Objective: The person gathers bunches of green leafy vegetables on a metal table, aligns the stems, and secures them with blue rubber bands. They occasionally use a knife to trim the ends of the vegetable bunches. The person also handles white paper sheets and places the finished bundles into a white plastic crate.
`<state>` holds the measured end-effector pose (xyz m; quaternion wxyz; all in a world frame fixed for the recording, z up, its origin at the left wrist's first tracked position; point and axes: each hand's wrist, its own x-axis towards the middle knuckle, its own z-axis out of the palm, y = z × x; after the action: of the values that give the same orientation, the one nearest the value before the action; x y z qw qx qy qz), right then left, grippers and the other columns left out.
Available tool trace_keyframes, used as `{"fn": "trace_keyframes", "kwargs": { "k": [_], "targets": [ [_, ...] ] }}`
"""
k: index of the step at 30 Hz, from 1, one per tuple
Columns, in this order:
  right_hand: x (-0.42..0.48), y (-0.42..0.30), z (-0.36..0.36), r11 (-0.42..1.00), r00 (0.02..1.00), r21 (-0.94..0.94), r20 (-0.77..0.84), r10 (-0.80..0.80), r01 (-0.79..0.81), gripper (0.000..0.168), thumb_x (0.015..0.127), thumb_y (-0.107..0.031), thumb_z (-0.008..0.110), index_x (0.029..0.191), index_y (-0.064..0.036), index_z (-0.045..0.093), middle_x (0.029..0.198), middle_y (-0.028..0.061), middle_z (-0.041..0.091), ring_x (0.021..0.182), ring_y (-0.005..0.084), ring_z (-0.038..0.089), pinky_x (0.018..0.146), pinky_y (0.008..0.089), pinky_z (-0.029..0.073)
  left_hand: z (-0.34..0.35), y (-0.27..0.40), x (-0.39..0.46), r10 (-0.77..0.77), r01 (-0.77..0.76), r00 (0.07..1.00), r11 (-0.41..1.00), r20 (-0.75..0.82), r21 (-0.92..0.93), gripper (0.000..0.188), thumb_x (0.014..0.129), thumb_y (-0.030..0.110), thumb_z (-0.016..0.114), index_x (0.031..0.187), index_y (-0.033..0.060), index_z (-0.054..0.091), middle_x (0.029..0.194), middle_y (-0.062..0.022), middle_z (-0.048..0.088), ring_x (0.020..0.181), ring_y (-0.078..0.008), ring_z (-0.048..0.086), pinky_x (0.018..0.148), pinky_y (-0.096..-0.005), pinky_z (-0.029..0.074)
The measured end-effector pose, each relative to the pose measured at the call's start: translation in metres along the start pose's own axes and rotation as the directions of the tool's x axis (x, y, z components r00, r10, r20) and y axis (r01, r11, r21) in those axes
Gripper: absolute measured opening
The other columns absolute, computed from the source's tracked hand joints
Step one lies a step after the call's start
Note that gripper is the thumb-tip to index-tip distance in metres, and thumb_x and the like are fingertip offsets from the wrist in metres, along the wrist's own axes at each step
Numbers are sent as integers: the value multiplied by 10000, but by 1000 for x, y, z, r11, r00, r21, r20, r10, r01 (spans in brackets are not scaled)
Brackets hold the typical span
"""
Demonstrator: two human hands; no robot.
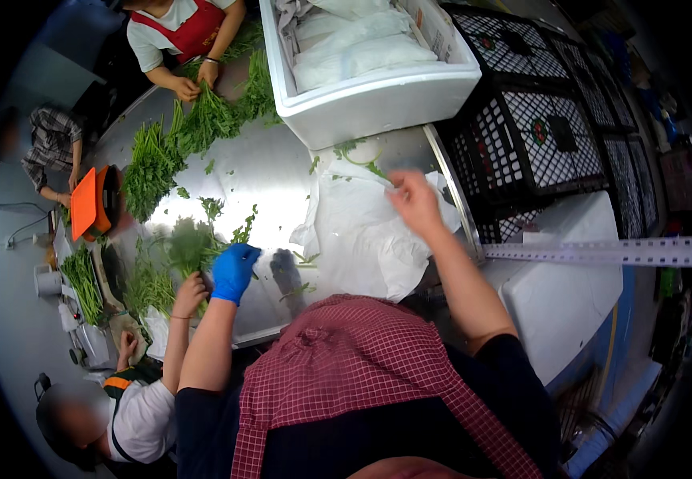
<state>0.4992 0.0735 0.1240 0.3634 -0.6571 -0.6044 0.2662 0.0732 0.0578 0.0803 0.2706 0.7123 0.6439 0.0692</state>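
Note:
My left hand (237, 272), in a blue glove, is curled around a sprig of leafy greens (244, 227), with leaves above the fist and a bit of stem below it. My bare right hand (416, 202) is blurred over a crumpled white sheet (361, 224), thumb and fingers close together. A green stem (376, 169) lies at its fingertips; whether they pinch it cannot be told. Under both hands is a shiny metal table (250, 158). Loose leaf scraps and cut stems (305, 258) are scattered on it.
A white foam box (382, 105) holding white bags stands at the far side. Black plastic crates (552, 138) are stacked to the right. Bunches of greens (151, 161) line the left, near an orange scale (85, 206). Co-workers' hands (196, 84) handle greens; another co-worker's hand (190, 294) is beside my glove.

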Motion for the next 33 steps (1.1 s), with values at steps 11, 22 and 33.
{"fn": "trace_keyframes", "kwargs": {
  "k": [11,22,33],
  "targets": [
    [314,-30,-85,677,885,-593,419,-204,436,641,703,-262,794,1291,-172,558,1273,88,547,1233,299,473,1013,421,406,32,124,-30,10,110,938,939,345,-325,298,907,234,654,1177,111,680,1062,-154,665,888,-266,663,809,-340,521],
    [388,-19,-71,667,724,-515,688,-54,539,1034,525,-311,895,1435,-175,423,1402,100,425,1311,330,389,1046,425,398,49,126,-16,12,180,929,859,370,-479,327,922,292,589,1185,114,666,1148,-153,656,1054,-326,623,930,-384,485],
    [396,-8,-77,823,731,-419,682,6,383,808,603,-282,850,1328,-126,530,1288,134,532,1214,341,498,1029,386,408,57,121,1,64,157,919,846,389,-510,297,937,264,570,1173,108,662,1167,-145,654,1063,-323,620,953,-392,472]
  ]
}}
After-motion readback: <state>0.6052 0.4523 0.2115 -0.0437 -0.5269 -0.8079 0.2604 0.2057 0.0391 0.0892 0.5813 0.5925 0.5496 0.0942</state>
